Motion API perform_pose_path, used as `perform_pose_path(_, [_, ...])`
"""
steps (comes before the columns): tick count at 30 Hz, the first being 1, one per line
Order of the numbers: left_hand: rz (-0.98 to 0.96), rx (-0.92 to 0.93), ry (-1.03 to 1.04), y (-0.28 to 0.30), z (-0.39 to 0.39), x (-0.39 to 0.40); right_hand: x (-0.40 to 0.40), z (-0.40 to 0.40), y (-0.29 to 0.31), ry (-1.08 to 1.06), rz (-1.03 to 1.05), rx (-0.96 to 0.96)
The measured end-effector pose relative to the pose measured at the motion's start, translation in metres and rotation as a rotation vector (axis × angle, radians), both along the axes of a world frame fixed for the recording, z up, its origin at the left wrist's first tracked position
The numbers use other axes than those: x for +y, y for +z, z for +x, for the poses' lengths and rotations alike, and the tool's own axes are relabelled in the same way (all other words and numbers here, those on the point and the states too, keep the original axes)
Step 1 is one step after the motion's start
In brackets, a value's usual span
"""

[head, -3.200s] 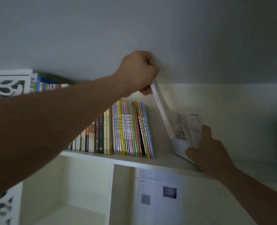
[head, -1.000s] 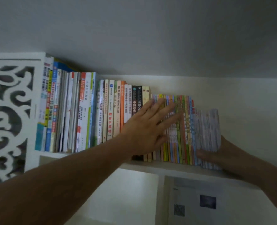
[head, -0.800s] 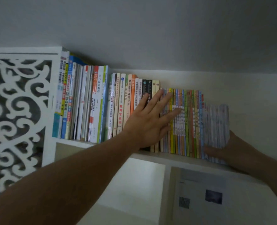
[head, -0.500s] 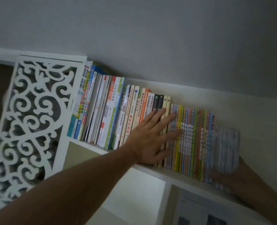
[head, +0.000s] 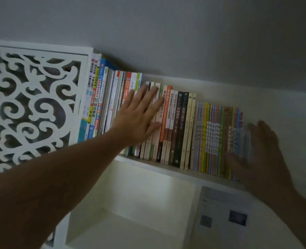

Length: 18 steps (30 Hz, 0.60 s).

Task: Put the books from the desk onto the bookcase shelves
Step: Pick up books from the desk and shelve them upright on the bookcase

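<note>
Overhead, left hand point(head: 139, 115) flat on book spines point(head: 168, 123), right hand point(head: 260, 151) spread, blurred

A dim room of a home, likely a study corner. A white bookcase point(head: 166, 169) with a carved scrollwork side panel point(head: 35, 108) stands against a plain grey wall point(head: 166, 33); its upper shelf carries a tight row of schoolbooks and children's paperbacks point(head: 184, 130).

Right hand point(head: 256, 151): blurring, hiding the thin books point(head: 245, 141) at the row's end.
Left forearm: running off frame.
</note>
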State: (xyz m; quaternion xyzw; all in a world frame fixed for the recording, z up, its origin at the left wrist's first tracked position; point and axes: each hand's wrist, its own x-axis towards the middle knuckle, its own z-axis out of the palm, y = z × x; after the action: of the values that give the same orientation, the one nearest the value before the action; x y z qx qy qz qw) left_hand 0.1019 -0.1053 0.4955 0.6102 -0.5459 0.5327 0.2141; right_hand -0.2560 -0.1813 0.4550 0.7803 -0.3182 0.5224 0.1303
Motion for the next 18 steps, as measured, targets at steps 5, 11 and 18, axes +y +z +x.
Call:
perform_pose_path(5, [-0.009,-0.013,-0.018,-0.004,0.006,-0.017,0.028,0.102,0.025,-0.169,-0.214,0.305])
perform_pose_path(11, [0.036,-0.107,-0.33,-0.002,0.063,0.006,0.037,0.207,0.048,-0.281,-0.262,0.461])
perform_pose_path(18, [-0.05,-0.018,-0.193,-0.01,0.079,-0.001,0.012,0.257,0.04,-0.466,-0.323,0.401])
